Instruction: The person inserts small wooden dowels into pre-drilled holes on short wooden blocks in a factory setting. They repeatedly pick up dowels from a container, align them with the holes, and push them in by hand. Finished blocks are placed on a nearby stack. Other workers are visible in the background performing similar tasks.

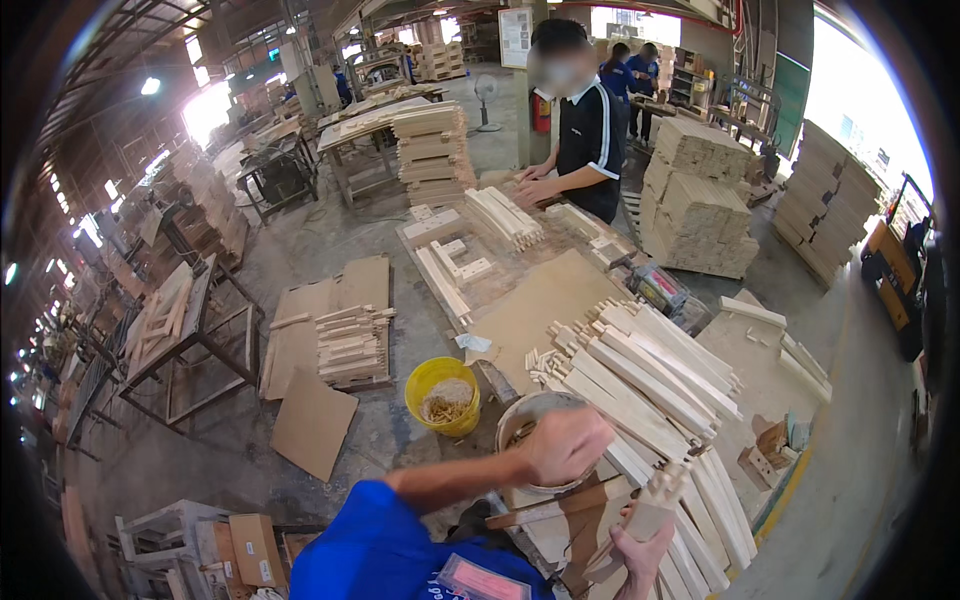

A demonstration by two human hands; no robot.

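Observation:
My left hand (568, 447) is closed in a fist over a white bucket (508, 418) on the workbench. It is slightly blurred, and whatever its fingers may hold is hidden. Small wooden dowels show inside the bucket. Low on the right, my right hand (645, 553) grips a pale wooden bar (650, 515), its end tilted up with short pegs sticking out. Beside that hand lies a wide stack of similar wooden bars (640, 370), several with pegs in their ends. A heap of loose dowels (545, 368) sits at the stack's left end.
A yellow bucket (418, 388) holding dowels stands on the floor left of the bench. Across the bench a person (590, 130) in a dark shirt handles wooden bars (503, 215). Cardboard (312, 425) and bundled bars (352, 345) lie at left; timber stacks (700, 210) stand behind.

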